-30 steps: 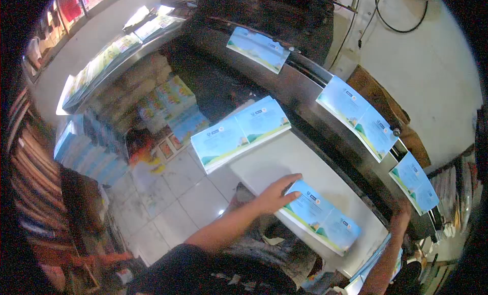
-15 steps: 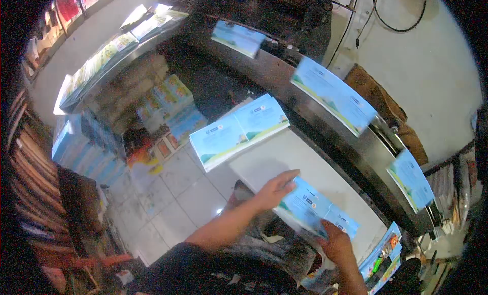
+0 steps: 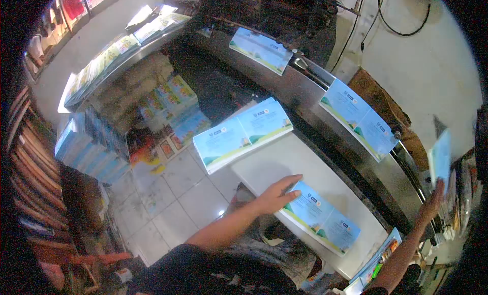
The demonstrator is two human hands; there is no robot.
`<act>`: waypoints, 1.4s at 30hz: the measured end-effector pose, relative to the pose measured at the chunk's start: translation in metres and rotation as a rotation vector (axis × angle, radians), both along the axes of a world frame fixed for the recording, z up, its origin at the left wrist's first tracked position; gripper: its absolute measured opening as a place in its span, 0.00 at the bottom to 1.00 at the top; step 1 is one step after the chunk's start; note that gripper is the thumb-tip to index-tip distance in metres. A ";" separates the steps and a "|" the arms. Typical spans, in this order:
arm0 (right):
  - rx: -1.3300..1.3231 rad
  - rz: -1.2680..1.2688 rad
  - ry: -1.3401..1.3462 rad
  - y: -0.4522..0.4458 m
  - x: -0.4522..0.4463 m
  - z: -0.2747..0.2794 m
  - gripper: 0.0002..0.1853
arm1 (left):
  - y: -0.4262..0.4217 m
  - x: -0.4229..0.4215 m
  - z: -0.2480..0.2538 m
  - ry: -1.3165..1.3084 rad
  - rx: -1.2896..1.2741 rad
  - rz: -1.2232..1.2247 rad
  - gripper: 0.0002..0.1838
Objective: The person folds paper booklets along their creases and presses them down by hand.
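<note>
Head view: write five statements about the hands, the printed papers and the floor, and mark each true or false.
1. The left hand touches a blue printed sheet on the white tabletop. True.
2. The right hand holds up a motion-blurred paper. True.
3. Both hands grip one and the same paper. False: they are at separate papers.
4. A paper stack lies flat at the tabletop's far end. True.
5. Wooden planks show beside the tabletop. False: a pale tiled floor does.

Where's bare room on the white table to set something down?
The white table is bare between the near blue sheets, touched by the left hand, and the far blue stack, which crowds its far end.
</note>
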State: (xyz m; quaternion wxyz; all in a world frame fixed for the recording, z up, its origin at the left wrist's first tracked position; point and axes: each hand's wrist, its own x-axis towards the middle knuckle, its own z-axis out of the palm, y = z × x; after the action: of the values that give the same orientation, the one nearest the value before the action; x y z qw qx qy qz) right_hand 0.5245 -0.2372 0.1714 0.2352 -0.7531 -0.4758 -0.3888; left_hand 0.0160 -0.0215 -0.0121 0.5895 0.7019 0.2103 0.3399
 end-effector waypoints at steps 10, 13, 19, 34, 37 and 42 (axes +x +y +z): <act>-0.433 -0.006 0.383 -0.043 -0.031 -0.119 0.25 | -0.007 -0.003 0.006 0.048 0.071 0.007 0.28; -0.584 0.110 0.340 -0.003 -0.121 -0.113 0.31 | 0.001 0.001 0.004 0.050 0.078 0.029 0.28; -1.019 0.442 0.342 0.023 -0.311 -0.099 0.39 | 0.002 0.008 0.000 -0.023 0.015 0.028 0.27; -0.288 -0.147 0.515 0.029 -0.151 0.027 0.22 | 0.007 0.001 -0.001 -0.128 -0.234 -0.061 0.26; 0.007 -0.006 0.013 0.024 -0.077 0.041 0.25 | 0.008 0.004 -0.006 -0.149 -0.250 -0.070 0.25; -0.046 0.150 0.282 0.016 0.009 -0.038 0.26 | 0.006 0.002 -0.001 -0.106 -0.188 -0.051 0.25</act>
State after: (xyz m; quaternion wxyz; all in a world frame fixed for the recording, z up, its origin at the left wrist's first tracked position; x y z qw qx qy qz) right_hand 0.5333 -0.2213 0.1330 0.3106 -0.7677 -0.5018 -0.2497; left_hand 0.0181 -0.0150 -0.0133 0.6716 0.6297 0.1919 0.3401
